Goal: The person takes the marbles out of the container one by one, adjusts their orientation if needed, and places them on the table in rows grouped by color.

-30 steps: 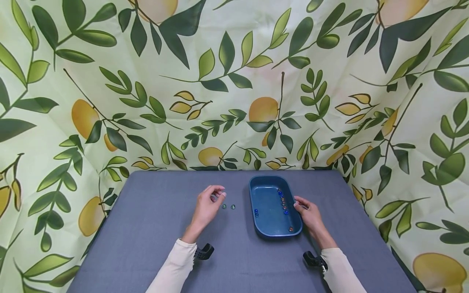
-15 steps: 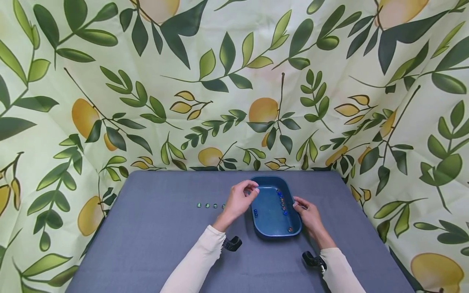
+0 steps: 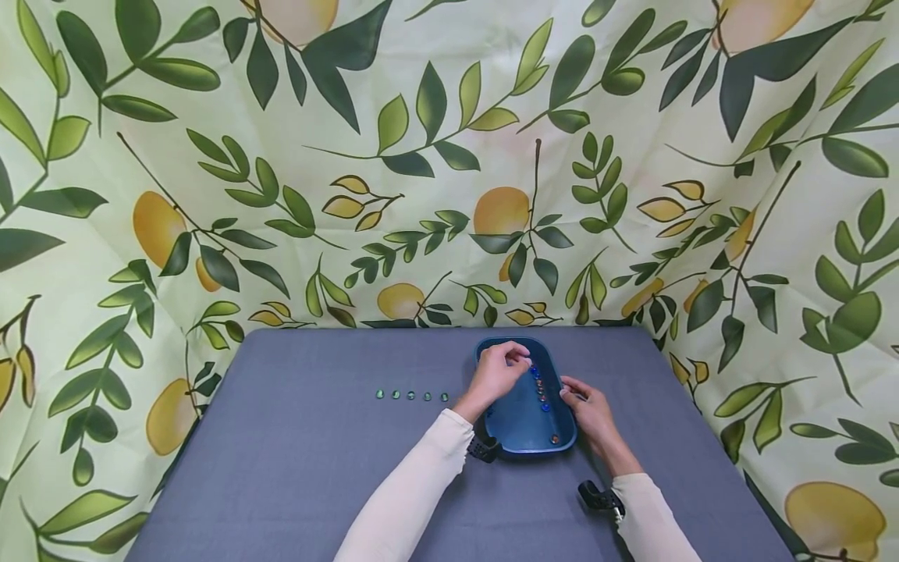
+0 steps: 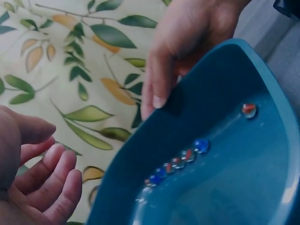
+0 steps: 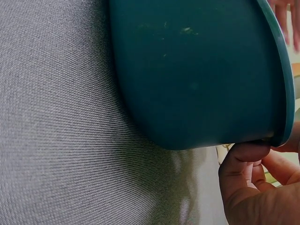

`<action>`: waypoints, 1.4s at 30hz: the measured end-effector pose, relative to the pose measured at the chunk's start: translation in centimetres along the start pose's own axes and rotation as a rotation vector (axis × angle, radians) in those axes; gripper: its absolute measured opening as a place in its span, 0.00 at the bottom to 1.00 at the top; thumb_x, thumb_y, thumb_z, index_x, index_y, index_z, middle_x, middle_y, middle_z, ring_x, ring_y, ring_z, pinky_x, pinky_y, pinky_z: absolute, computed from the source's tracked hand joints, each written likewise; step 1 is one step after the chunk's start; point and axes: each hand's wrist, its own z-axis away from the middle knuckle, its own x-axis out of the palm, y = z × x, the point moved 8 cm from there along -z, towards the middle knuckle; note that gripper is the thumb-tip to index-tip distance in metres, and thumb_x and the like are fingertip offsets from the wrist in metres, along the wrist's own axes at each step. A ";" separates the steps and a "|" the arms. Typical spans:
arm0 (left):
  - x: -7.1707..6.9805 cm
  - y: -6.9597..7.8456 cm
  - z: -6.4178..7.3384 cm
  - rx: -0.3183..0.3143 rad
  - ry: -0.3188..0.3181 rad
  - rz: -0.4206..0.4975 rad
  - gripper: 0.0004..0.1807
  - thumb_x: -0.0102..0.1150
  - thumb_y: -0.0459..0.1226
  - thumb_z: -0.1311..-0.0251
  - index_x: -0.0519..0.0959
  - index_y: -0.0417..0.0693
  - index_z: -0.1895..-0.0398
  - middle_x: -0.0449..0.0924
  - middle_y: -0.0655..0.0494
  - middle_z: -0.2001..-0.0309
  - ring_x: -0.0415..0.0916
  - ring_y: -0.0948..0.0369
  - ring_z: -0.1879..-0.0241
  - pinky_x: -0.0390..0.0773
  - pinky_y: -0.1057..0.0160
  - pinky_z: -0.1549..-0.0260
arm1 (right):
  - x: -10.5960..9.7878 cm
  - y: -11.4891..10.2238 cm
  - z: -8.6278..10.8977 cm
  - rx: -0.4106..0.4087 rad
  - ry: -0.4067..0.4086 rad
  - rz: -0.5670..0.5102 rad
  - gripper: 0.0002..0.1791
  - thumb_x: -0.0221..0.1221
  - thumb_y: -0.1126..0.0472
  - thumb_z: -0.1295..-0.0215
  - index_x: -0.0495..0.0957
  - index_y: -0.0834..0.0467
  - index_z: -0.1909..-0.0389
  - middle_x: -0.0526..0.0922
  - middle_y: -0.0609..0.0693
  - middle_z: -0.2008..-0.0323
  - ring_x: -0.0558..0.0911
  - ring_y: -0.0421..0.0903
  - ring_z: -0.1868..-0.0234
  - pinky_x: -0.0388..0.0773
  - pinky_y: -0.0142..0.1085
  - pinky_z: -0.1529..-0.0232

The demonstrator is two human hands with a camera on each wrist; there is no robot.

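My left hand hovers over the far part of the blue plastic bin. In the left wrist view its fingers hang loosely curled, with nothing seen between them. My right hand pinches the bin's right rim between thumb and fingers, as the right wrist view also shows. Along that side inside the bin lies a row of blue and red-and-clear glass marbles. A single reddish marble sits apart near the front corner. My left forearm and hand cover the bin's left side.
Several green glass marbles form a spaced row on the grey cloth-covered table, left of the bin. A leaf-and-fruit patterned curtain stands behind the table and along both sides.
My left hand has moved right, from beside the green marbles to over the bin, uncovering the whole green row. My right hand keeps its grip on the rim.
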 end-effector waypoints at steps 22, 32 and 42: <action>6.4 -4.4 -1.1 -0.246 -0.170 -0.182 0.06 0.67 0.34 0.44 0.88 0.47 0.63 0.87 0.56 0.64 0.75 0.63 0.66 0.72 0.70 0.70 | -0.1 -0.3 0.3 -0.010 -0.009 -0.002 0.21 0.50 0.59 0.26 0.71 0.60 0.35 0.74 0.59 0.44 0.74 0.52 0.44 0.75 0.31 0.53; 7.6 -6.8 -0.8 -0.358 -0.179 -0.024 0.04 0.68 0.30 0.46 0.88 0.44 0.66 0.79 0.58 0.82 0.70 0.66 0.85 0.74 0.69 0.87 | 0.0 -0.3 0.1 -0.002 -0.017 -0.022 0.22 0.50 0.60 0.26 0.70 0.60 0.35 0.74 0.58 0.44 0.73 0.52 0.44 0.75 0.30 0.54; 8.1 -7.0 -0.5 -0.412 -0.205 0.009 0.03 0.68 0.30 0.45 0.88 0.43 0.67 0.76 0.57 0.84 0.68 0.66 0.87 0.72 0.70 0.89 | 0.0 -0.1 0.0 0.009 -0.016 -0.030 0.21 0.51 0.61 0.26 0.70 0.60 0.35 0.74 0.58 0.44 0.74 0.50 0.44 0.74 0.27 0.56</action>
